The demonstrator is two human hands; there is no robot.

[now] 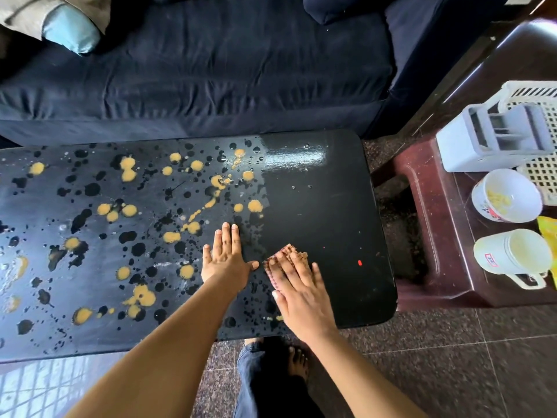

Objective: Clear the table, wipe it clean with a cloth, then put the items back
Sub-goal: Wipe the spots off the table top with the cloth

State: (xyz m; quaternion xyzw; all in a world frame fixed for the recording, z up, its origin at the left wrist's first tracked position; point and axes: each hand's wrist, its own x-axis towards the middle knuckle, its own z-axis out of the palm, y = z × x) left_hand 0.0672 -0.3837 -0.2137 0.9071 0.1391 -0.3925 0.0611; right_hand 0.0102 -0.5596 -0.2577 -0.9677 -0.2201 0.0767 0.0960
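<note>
Clearly we are mid-wipe: our right hand (301,292) presses the cloth (286,254) flat with straight fingers near the table (331,212)'s clean right end, left hand (227,259) flat, bracing; next we sweep left through the yellow spatters (129,173)

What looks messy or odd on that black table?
The table is spattered: yellow-orange blobs and dark wet blotches cover its left and middle, while the right part is glossy and clean. The right hand presses a cloth flat at the boundary; the left hand rests flat beside it. A red speck sits near the right edge.
</note>
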